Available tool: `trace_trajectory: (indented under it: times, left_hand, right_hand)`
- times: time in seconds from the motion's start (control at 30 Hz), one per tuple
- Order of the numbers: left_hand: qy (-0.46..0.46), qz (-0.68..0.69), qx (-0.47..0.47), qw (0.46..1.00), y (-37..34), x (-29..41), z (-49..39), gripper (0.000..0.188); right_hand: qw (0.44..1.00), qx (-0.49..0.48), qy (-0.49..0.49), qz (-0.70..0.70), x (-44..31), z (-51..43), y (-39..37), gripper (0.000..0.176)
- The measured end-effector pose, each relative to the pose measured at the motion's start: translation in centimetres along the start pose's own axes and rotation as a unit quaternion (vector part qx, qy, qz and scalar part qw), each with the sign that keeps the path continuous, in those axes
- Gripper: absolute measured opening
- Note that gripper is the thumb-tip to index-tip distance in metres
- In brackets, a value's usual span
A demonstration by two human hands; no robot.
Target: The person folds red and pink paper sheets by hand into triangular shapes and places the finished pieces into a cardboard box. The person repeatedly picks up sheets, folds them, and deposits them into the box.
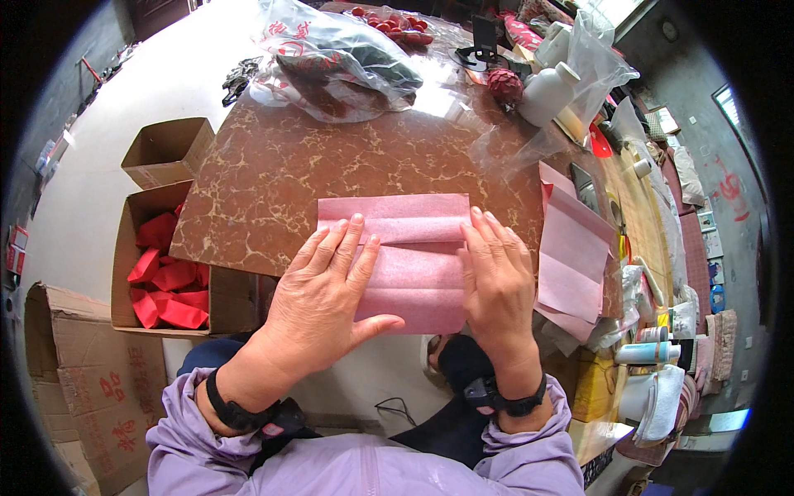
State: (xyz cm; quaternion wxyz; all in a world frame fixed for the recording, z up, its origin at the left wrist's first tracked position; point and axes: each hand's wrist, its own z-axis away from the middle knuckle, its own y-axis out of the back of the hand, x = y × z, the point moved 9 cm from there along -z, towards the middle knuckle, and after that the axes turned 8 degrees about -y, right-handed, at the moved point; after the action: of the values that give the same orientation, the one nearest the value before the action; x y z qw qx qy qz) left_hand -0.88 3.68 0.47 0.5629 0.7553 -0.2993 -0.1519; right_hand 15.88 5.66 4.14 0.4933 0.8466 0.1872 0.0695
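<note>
A pink folded paper sheet (409, 270) lies before me, its creases running crosswise and its near end reaching past the table edge. My left hand (322, 285) rests palm down over its left side, thumb spread out across the near part. Along the right edge of the sheet lies my right hand (499, 273), back upward and fingertips pointing away; its thumb side is blurred. Neither hand visibly grips anything. To the right of my right hand is a stack of pink creased sheets (570, 260), a red corner showing at its upper left.
The brown marbled table (298, 161) bears a plastic bag (335, 68), red fruits (397, 25) and a white bottle (549, 93). Left of it, an open cardboard box (124, 310) holds several red folded pieces (173, 273); a smaller box (167, 173) stands behind. Cluttered goods line the right side.
</note>
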Motion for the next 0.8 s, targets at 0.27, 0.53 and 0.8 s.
trace_trajectory:
  times: [0.27, 0.53, 0.8]
  left_hand:
    - [-0.033, -0.003, -0.015, 0.999, -0.8, 0.1, 0.0, 0.092]
    - [-0.001, 0.013, -0.007, 1.0, -0.4, -0.8, 0.6, 0.095]
    - [-0.002, -0.004, -0.003, 1.0, 0.5, -1.6, 0.8, 0.087]
  right_hand:
    - [0.967, -0.084, 0.045, -0.234, -7.7, -0.2, -4.2, 0.078]
    - [0.99, -0.115, -0.003, -0.081, -3.1, 1.4, -4.8, 0.089]
    - [0.992, -0.119, -0.035, -0.014, 1.4, 3.4, -3.6, 0.089]
